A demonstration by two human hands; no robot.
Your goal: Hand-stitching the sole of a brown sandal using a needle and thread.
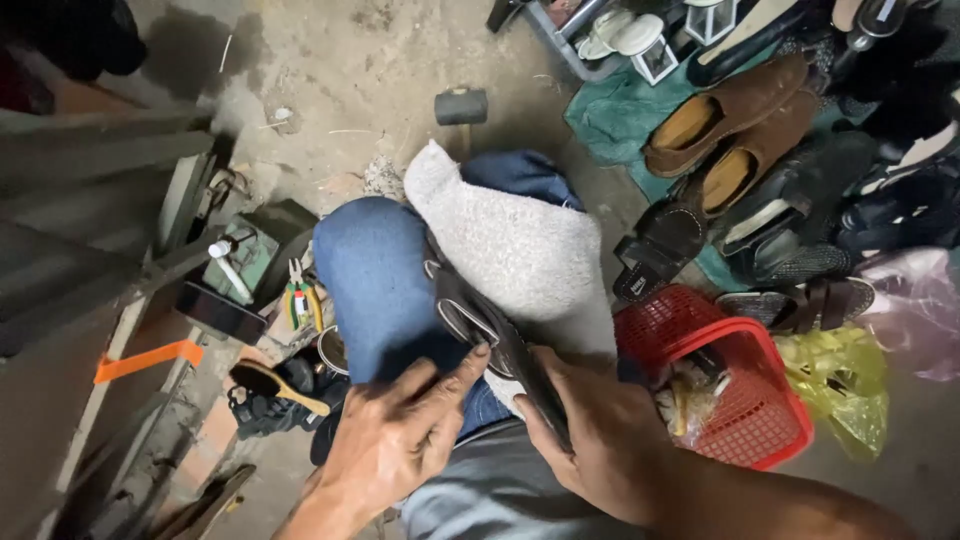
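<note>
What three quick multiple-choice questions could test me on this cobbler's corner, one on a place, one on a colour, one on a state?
1. Where does the dark shoe lie?
A. On a grey cloth over the lap
B. Inside the basket
C. Flat on the bare floor

2. What colour is the plastic basket?
A. Blue
B. Red
C. White

3. What is the right hand doing?
A. Hanging free
B. Holding a hammer
C. Gripping the shoe

Answers: 1 A, the shoe rests against the cloth on the knee. 2 B, its mesh walls are red. 3 C, its fingers wrap the shoe's near end while the left hand rests on the jeans beside it.
</note>
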